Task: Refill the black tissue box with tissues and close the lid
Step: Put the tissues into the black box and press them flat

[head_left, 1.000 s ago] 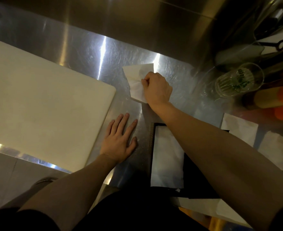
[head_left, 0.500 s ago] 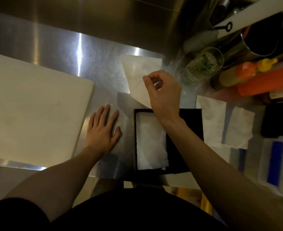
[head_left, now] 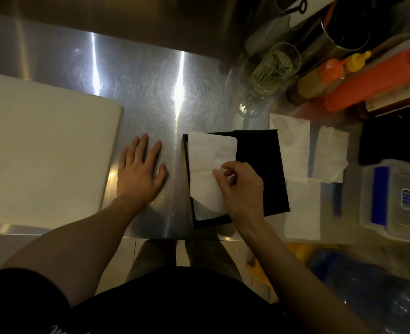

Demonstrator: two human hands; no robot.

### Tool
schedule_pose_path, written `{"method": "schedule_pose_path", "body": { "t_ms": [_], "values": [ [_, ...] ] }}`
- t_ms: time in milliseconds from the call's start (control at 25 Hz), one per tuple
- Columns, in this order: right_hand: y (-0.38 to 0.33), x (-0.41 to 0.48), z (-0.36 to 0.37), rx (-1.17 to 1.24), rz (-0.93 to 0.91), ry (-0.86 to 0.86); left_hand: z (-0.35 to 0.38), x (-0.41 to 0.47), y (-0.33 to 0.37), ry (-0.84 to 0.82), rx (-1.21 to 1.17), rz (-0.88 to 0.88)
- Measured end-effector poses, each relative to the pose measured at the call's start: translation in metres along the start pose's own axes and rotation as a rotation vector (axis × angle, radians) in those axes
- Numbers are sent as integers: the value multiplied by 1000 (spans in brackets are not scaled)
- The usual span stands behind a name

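The right hand (head_left: 241, 189), at the centre of the frame, pinches a white tissue (head_left: 210, 169) between thumb and fingers, the other fingers curled. The tissue hangs over the left part of the open black box (head_left: 259, 153), which lies under and just above this hand. The left hand (head_left: 139, 172) rests flat and spread on the desk (head_left: 151, 92), left of the box. More tissues (head_left: 303, 208) lie right of the box.

Steel counter (head_left: 139, 75), tiled floor (head_left: 155, 249), dim light
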State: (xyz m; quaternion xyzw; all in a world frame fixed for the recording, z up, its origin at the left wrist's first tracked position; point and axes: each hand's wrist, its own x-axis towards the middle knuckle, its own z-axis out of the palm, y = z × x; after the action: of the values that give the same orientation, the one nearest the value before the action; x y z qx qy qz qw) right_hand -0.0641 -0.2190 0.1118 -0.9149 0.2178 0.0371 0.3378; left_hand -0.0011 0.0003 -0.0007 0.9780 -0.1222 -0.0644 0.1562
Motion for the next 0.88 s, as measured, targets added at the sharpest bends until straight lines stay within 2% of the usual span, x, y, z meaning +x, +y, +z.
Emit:
{"method": "schedule_pose_path", "body": {
  "t_ms": [200, 320, 400, 520, 680, 880],
  "values": [
    [12, -4, 11, -184, -21, -89, 2, 0, -1, 5, -17, 7],
    [8, -6, 12, -291, -205, 6, 2, -1, -2, 2, -11, 7],
    [4, -5, 19, -338, -314, 7, 2, -1, -2, -3, -8, 6],
    [6, 0, 36, -454, -359, -144, 2, -1, -2, -3, -18, 10],
    [16, 10, 51, -569, -313, -346, 2, 0, -1, 23, 2, 6],
    [24, 11, 56, -645, -329, -408, 3, 0, -2, 19, 1, 3]
  ]
}}
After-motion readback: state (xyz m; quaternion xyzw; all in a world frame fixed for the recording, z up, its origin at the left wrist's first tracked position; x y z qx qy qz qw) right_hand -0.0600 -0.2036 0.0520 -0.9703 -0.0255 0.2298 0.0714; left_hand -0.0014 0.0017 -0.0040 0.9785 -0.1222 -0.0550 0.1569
